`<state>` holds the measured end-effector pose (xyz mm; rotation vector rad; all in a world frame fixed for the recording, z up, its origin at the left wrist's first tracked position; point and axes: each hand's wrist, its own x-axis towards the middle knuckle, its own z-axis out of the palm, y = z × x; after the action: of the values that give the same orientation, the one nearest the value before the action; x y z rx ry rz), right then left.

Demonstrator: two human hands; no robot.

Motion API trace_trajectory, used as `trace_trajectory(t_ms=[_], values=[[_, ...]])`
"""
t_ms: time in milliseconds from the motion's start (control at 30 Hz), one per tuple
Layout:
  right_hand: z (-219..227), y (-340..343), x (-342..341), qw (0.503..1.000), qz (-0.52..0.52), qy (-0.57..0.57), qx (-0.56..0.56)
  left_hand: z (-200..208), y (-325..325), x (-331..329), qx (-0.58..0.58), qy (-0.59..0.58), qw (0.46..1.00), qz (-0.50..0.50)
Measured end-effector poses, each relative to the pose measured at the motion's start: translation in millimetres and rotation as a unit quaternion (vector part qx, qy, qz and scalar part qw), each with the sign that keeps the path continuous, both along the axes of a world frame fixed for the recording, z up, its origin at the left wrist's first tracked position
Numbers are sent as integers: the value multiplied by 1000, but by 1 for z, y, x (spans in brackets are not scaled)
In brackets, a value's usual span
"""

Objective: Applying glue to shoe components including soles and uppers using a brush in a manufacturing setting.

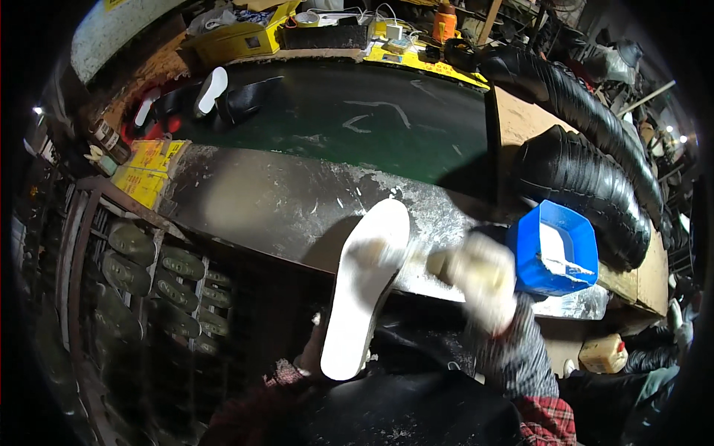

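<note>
A long white shoe sole (362, 297) lies tilted in front of me, its pale face up, with a greyish smear near its upper part. My left hand (312, 348) grips it from below at its lower left edge; most of the fingers are hidden behind it. My right hand (485, 282), in a pale, stained glove, is blurred by motion. It holds what looks like a brush (440, 264), whose blurred tip is close to the sole's right edge. Just right of this hand stands a blue tub (529, 249) with white stuff inside and a white-crusted bar across it.
The worn bench (245, 189) runs across, with a dark green surface (312, 111) behind. Stacked black shoe parts (584, 189) stand at right. Another white sole (213, 91) sits far left. A rack of dark olive shoe pieces (178, 290) is below left; a yellowish jug (603, 354) is lower right.
</note>
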<state>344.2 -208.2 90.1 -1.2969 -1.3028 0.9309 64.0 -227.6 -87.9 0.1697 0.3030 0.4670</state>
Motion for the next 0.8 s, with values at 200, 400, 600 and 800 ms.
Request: trace_trajectory(t_ms=[200, 400, 600, 800], values=[[23, 28, -16, 992, 97, -62, -44, 21, 3, 11, 41, 158, 987, 6], [29, 8, -37, 989, 87, 107, -55, -2, 0, 2, -36, -51, 998, 2], [17, -49, -29, 945, 269, -117, 143, 56, 7, 13, -82, -23, 996, 3], [23, -71, -33, 973, 201, -115, -11, 68, 2, 27, -131, 51, 986, 95]])
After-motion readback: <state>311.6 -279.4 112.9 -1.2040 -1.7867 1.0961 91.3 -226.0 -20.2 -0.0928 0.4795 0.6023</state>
